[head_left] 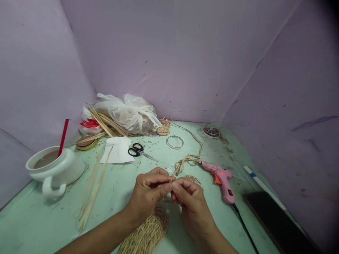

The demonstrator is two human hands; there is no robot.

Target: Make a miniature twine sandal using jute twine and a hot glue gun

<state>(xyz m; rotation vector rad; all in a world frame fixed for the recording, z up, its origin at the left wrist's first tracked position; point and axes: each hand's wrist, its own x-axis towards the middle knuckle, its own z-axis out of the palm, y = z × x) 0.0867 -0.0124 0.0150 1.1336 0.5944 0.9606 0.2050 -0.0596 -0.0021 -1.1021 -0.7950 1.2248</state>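
My left hand [147, 192] and my right hand [194, 203] meet above the table, thumbs and fingertips pinched together. Between them is a braided straw cord [179, 166], which runs away from my fingers, past the glue gun's tip and back toward the wall. Its pinched part is mostly covered by my fingertips. Under my left wrist lies a woven straw piece [149, 233] with a rounded end. Behind my right hand part of a second woven straw piece [192, 179] shows. A pink glue gun [219, 176] with a red light on rests right of my hands.
Black-handled scissors [140, 151], white paper [116, 151] and a metal ring [174, 142] lie beyond my hands. Straw strips [92, 192] and a white pot [59, 167] are at left. A plastic bag [129, 114] sits by the wall. A dark flat object [275, 218] lies at right.
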